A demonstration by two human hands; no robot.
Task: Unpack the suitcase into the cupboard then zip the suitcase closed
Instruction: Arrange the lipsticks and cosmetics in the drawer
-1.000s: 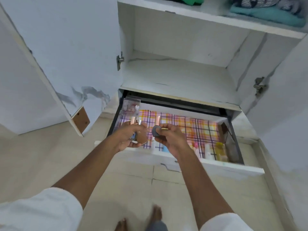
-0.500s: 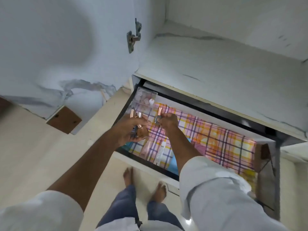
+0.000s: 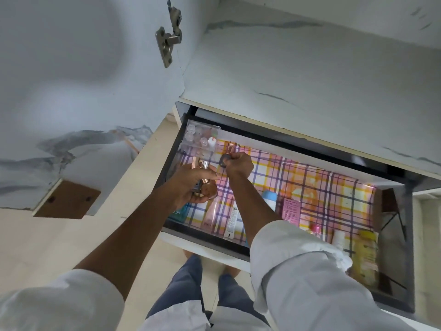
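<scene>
Cosmetics from the suitcase are what both hands carry over the open drawer (image 3: 205, 244) of the cupboard (image 3: 310, 75), left of the frame's centre. The left hand (image 3: 191, 185) has its fingers curled round a small bundle of rose-gold tubes (image 3: 201, 167) and a brownish round compact (image 3: 208, 189), held just above the drawer's left end. Just to its right, the right hand (image 3: 238, 163) pinches a dark round item (image 3: 224, 160) together with another rose-gold tube (image 3: 230, 146), fingers closed on them, near the back left corner. Directly behind the hands, a clear organiser box (image 3: 200, 139) with small bottles stands in that corner. A checked liner (image 3: 310, 185) covers the drawer floor; along the front edge lie a teal packet (image 3: 179, 212), a pink bottle (image 3: 211, 215), a white tube (image 3: 232, 219), a blue-capped bottle (image 3: 269, 199), a pink card (image 3: 290, 207) and, at lower right, a yellow bottle (image 3: 365, 254). The shelf above the drawer shows nothing on its visible part, and a door hinge (image 3: 168, 41) sits at upper left. The suitcase is out of view, so how much remains in it cannot be told. Judging by the filled drawer, unpacking seems well under way; the held items are not yet set down, and zipping the suitcase is likely still ahead.
</scene>
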